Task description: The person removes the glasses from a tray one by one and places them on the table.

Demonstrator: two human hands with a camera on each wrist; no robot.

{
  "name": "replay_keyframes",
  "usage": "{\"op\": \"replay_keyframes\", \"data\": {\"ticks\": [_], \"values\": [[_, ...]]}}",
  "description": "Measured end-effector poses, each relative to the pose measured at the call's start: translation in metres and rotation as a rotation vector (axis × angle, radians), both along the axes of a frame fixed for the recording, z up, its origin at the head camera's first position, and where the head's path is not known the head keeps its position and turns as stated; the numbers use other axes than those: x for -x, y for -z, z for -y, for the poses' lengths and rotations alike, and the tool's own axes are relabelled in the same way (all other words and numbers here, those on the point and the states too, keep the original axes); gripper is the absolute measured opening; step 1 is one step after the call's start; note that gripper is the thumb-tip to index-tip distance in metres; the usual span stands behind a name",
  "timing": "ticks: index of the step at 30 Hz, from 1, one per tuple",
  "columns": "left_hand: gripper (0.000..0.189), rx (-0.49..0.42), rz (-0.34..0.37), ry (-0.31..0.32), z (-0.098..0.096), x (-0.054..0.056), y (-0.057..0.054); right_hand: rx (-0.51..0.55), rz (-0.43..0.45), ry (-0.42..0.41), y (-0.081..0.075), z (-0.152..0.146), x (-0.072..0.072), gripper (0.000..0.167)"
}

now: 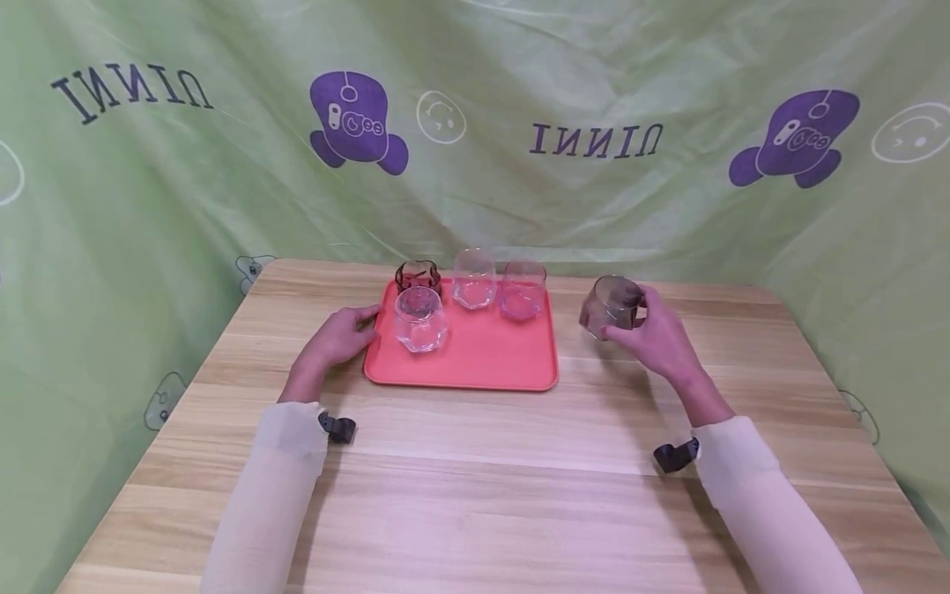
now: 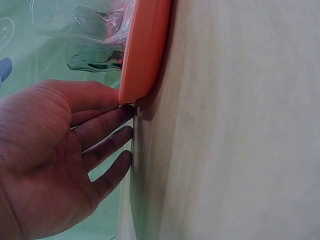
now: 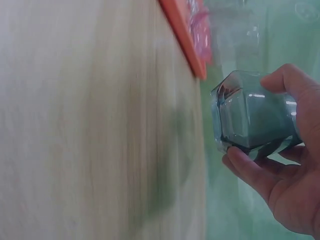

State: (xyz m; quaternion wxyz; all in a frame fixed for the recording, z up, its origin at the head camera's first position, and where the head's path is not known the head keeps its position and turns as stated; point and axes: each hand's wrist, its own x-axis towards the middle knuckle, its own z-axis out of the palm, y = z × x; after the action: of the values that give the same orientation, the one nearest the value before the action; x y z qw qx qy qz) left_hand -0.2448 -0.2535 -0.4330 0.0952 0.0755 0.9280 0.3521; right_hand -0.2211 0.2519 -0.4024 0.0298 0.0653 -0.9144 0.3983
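My right hand (image 1: 663, 334) grips a grey-tinted drinking glass (image 1: 613, 302) to the right of the red tray (image 1: 490, 363). In the right wrist view the fingers curl round this glass (image 3: 252, 115), its faceted base clear of the table. Beside the tray's left edge, my left hand (image 1: 337, 337) has its fingertips at the rim. Seen from the left wrist, its fingers (image 2: 102, 127) are loosely extended against the tray corner. On the tray stand a clear glass (image 1: 420, 322), a dark brown glass (image 1: 418, 276), another clear glass (image 1: 473, 280) and a pinkish glass (image 1: 523, 293).
The tray lies on a light wooden table (image 1: 475, 487), near its back edge. A green printed curtain (image 1: 505, 206) hangs behind and along both sides. Each forearm wears a small black wrist camera, one on the left (image 1: 340, 428), one on the right (image 1: 675, 456).
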Motion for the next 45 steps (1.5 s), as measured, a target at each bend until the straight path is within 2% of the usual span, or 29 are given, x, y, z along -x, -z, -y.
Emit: {"op": "replay_keyframes", "data": {"ticks": [13, 26, 45], "values": [[0.053, 0.003, 0.026, -0.021, 0.0, 0.001, 0.001, -0.001, 0.058, 0.06, 0.004, -0.013, 0.019, 0.1], [0.053, 0.004, 0.009, -0.013, 0.003, 0.001, 0.002, 0.0, 0.067, 0.078, 0.011, -0.013, 0.035, 0.094], [0.052, -0.007, 0.034, -0.035, 0.0, 0.001, 0.002, 0.022, 0.086, 0.082, 0.015, -0.014, 0.042, 0.096]]}}
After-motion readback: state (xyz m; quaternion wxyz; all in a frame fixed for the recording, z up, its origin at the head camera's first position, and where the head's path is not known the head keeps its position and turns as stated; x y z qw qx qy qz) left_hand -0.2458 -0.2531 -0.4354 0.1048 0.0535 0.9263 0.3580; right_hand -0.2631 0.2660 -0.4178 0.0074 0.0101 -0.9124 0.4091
